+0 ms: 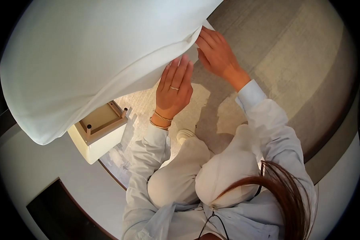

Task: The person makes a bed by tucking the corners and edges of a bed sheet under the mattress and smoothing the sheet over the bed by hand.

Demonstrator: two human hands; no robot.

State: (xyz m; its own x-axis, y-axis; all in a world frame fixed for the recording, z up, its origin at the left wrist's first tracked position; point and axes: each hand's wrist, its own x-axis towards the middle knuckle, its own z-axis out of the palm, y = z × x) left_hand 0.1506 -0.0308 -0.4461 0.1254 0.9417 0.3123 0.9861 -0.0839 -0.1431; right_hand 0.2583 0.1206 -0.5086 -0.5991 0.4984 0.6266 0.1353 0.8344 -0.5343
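A large white cloth (88, 52) spreads over the upper left, with a long fold along its lower edge. My left hand (174, 86) lies against this edge, fingers stretched out and pointing up, a ring on one finger and bracelets at the wrist. Farther up and to the right, my right hand (218, 54) pinches the edge near the cloth's corner; its fingertips are partly hidden by the fold. What lies under the cloth is hidden.
Below the cloth at the left, a pale upholstered stool (102, 140) lies tipped with its legs showing. A dark rectangular panel (66, 212) is at the lower left. Greyish patterned flooring (284, 80) extends to the right. My knees and a pale shoe (185, 136) are below my hands.
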